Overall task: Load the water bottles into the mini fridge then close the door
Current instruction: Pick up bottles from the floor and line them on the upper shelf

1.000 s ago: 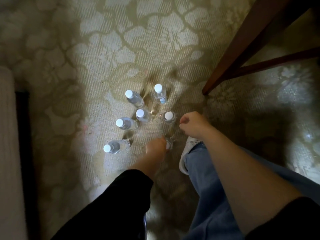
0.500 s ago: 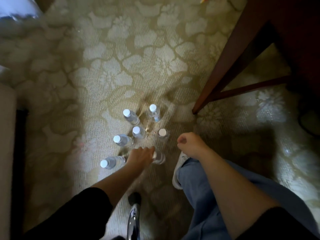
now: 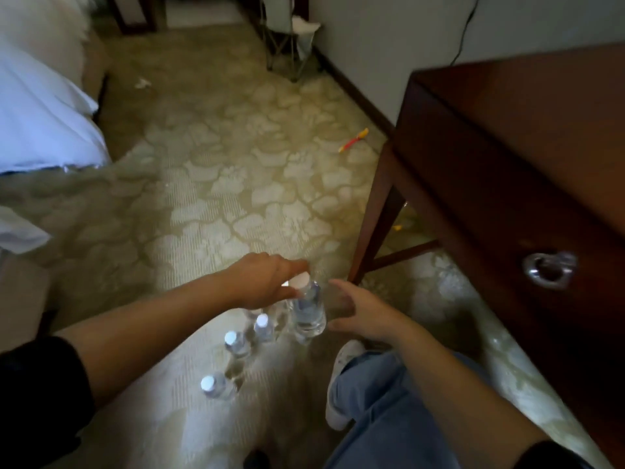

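Pupil: Raised since half a second ago is one water bottle [image 3: 307, 311], which then sat low among the others under the left hand [image 3: 267, 280]. What holds it at this moment?

Tutor: Left hand, thumb and fingers curled round the white cap and neck. The bottle hangs upright below them, above the floral carpet [image 3: 236, 198], ahead of the person's knee.

Pupil: And the right hand [image 3: 362, 313], a fist half a second ago?

Tutor: Now spread, thumb up and fingers straightened toward the bottle's right side, gripping nothing. They lie just beside the plastic; whether the fingertips touch it cannot be told.

Pupil: Where are the remaining bottles?

Tutor: Three white-capped ones stand on the carpet, below and left of the held one: first bottle [image 3: 263, 328] closest to it, second bottle [image 3: 236, 343] next, third bottle [image 3: 214, 387] closest to the viewer. A further clear shape beneath the left hand is too blurred to name.

Pupil: Surroundings?

Tutor: At right, a dark wooden desk [image 3: 507, 147] with a metal ring pull [image 3: 549, 269] on its drawer front; its leg meets the carpet just beyond the right hand. At left, a bed with a white sheet [image 3: 40, 113]. Far off on the carpet, a red-and-yellow object [image 3: 353, 140]. Below the right forearm, blue jeans [image 3: 389, 401] and a white shoe [image 3: 341, 384]
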